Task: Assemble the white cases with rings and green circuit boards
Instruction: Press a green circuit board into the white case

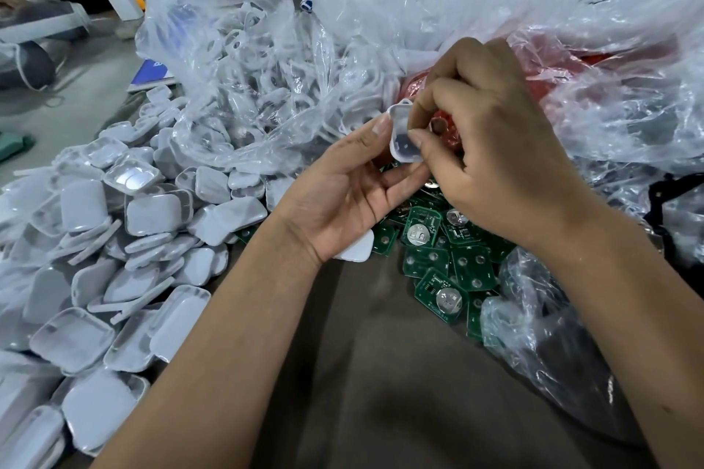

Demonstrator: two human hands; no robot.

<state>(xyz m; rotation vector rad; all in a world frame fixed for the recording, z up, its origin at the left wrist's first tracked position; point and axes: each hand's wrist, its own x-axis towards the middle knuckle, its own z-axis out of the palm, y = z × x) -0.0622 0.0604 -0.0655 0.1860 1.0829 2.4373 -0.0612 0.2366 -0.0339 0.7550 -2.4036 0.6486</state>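
White cases (152, 209): smooth glossy plastic. Bags (236, 61): thin crinkled clear film. Circuit boards (438, 289): green, shiny metal discs.

— Can you read anything there?
— No. The green circuit boards (442, 289) under my hands carry tiny print, too small to read. The blue packet (154, 72) shows white letters, cut off and blurred.

cases pile (95, 259) left | boards (438, 259) right of it, under hands | rings bag (247, 68) behind cases
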